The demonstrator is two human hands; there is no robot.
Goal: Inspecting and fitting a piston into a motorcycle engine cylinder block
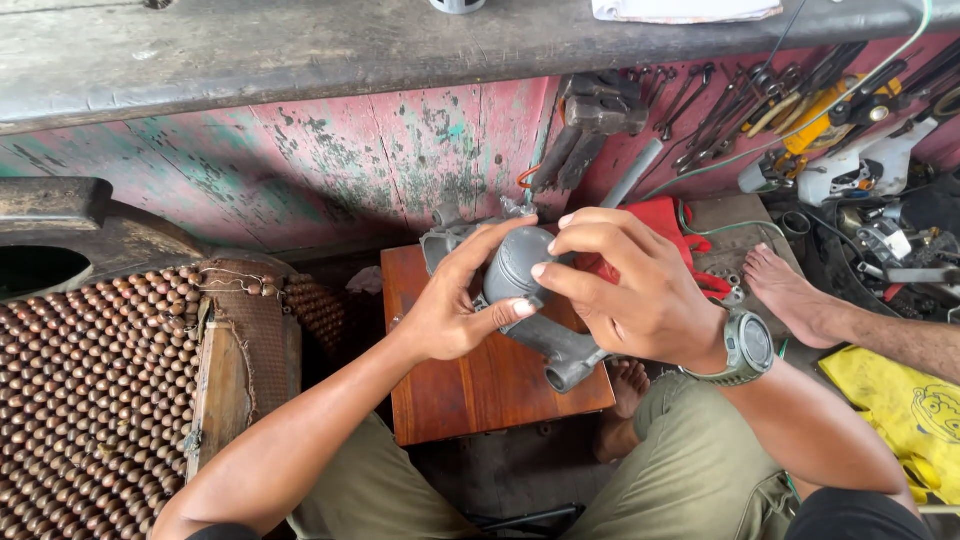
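While over wooden stool (470, 390): both hands' fingers (495, 250) clamped round grey metal part (520, 270), L (450, 310) & R (640, 290).

Small wooden stool (470, 390) under grey casting (560, 345)

peeling pink wall (330, 160), wooden stool (470, 390)

Soft even daylight — sharp, edges perhaps slightly bowed.
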